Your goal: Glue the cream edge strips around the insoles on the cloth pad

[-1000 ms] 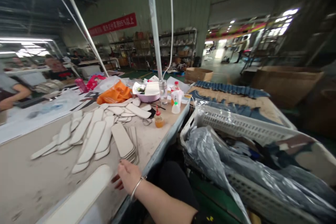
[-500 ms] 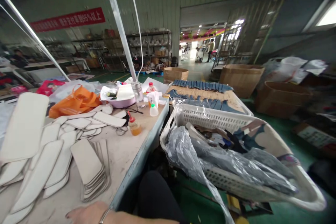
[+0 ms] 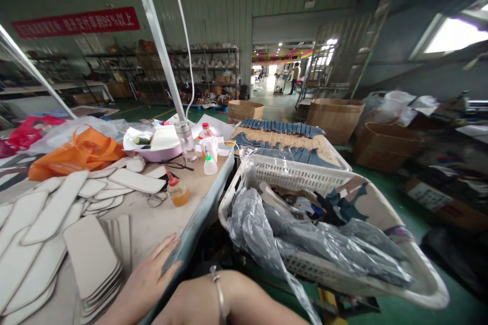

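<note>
Our right hand (image 3: 147,277) is lying open and flat, fingers spread, on the dusty beige worktable (image 3: 160,221) near its grey metal edge, just beside the stack of off-white rounded insole boards (image 3: 91,259), not gripping anything. We are sitting in a dim factory hall with green floor, a white plastic basket (image 3: 301,175) of dark fabric pieces standing to the right. The stack is fanning slightly, edges stepped

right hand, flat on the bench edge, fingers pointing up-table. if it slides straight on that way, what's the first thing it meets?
Probably the small orange glue bottle. The right hand points across bare table toward it; the scissors lie just beside that line, so depth leaves some doubt.
</note>
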`<state>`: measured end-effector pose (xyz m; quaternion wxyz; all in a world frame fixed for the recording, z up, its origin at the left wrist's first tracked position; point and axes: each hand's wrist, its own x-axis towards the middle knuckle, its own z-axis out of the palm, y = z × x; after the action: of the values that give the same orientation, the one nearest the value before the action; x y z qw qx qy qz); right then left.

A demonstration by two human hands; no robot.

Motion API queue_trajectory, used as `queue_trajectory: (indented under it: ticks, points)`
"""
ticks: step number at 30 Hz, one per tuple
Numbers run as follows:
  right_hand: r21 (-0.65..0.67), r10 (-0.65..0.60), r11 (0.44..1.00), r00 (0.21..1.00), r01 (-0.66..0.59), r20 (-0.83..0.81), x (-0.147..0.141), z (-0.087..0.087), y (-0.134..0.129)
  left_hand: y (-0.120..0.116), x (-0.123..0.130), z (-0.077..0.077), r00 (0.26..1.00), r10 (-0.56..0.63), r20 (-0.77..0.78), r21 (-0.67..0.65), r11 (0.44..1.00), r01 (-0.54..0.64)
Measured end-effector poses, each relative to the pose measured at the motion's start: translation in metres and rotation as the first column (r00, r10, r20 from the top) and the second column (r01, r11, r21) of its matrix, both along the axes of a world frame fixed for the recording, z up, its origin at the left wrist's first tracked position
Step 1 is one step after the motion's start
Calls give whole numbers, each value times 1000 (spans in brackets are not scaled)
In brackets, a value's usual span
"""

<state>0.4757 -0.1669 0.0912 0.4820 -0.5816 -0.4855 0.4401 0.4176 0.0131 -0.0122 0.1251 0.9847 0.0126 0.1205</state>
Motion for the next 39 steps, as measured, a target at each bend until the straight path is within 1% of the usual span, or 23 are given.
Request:
queue_trajectory:
  ticks: [1, 2, 3, 4, 5, 6, 7, 8, 10, 12, 14, 15, 17, 19, 21, 23, 25, 27, 30, 32, 36, 39]
  points:
    - [13, 59, 998, 998, -59, -28, 14, 4, -17, 1, 6, -5, 1000, -18, -9, 30, 999, 19]
    - [45, 120, 992, 983, -115, -137, 31, 7, -35, 3, 12, -11, 1000, -25, -18, 54, 998, 26]
    - [64, 84, 995, 964, -70, -251, 50, 7, -51, 5, 19, -15, 999, -20, -26, 75, 997, 22]
    - [40, -87, 994, 950, 104, -300, 72, 5, -65, 7, 26, -20, 999, -6, -33, 93, 996, 10]
    - [-17, -341, 937, 902, 350, -265, 96, 1, -78, 9, 33, -24, 999, 6, -39, 107, 994, -2]
    - [-87, -606, 795, 782, 600, -146, 122, -6, -90, 10, 39, -28, 999, 13, -44, 117, 993, -8]
    - [-151, -778, 619, 628, 771, 17, 148, -15, -101, 11, 44, -32, 999, 10, -46, 123, 992, -5]
    - [-181, -837, 516, 538, 837, 101, 174, -26, -111, 12, 49, -35, 999, 2, -42, 127, 992, 3]
    - [-245, -866, 392, 445, 887, 227, 221, -52, -134, 10, 56, -40, 1000, -9, -12, 136, 991, 10]
    - [-314, -837, 293, 400, 903, 372, 255, -80, -158, 6, 60, -42, 1000, 0, 28, 156, 988, -4]
    - [-386, -758, 239, 419, 891, 499, 278, -108, -179, 2, 62, -42, 999, 11, 39, 186, 982, -18]
    - [-421, -707, 222, 442, 880, 552, 287, -121, -188, 0, 62, -41, 999, 21, 32, 202, 979, -27]
    - [-476, -596, 208, 497, 854, 630, 302, -147, -199, -3, 63, -40, 999, 40, 12, 228, 973, -42]
    - [-511, -490, 206, 540, 834, 684, 316, -171, -200, -5, 63, -38, 998, 60, -4, 238, 969, -58]
    - [-525, -402, 200, 558, 827, 726, 329, -193, -197, -6, 64, -37, 997, 74, -25, 245, 967, -66]
    - [-518, -338, 184, 548, 835, 765, 340, -214, -190, -6, 64, -35, 995, 87, -48, 257, 964, -71]
    - [-485, -296, 170, 514, 858, 805, 347, -232, -185, -6, 64, -32, 994, 93, -62, 271, 960, -73]
    - [-438, -267, 176, 471, 881, 841, 353, -248, -181, -7, 64, -30, 993, 96, -70, 281, 957, -73]
    - [-380, -236, 212, 425, 900, 874, 362, -267, -175, -8, 64, -26, 990, 104, -90, 289, 954, -74]
    - [-359, -226, 224, 407, 906, 885, 369, -277, -172, -8, 65, -23, 987, 116, -110, 292, 953, -80]
    - [-348, -229, 212, 393, 913, 891, 382, -293, -169, -9, 66, -18, 983, 125, -134, 278, 957, -84]
    - [-337, -244, 192, 377, 922, 893, 383, -296, -172, -10, 67, -15, 983, 124, -137, 250, 964, -87]
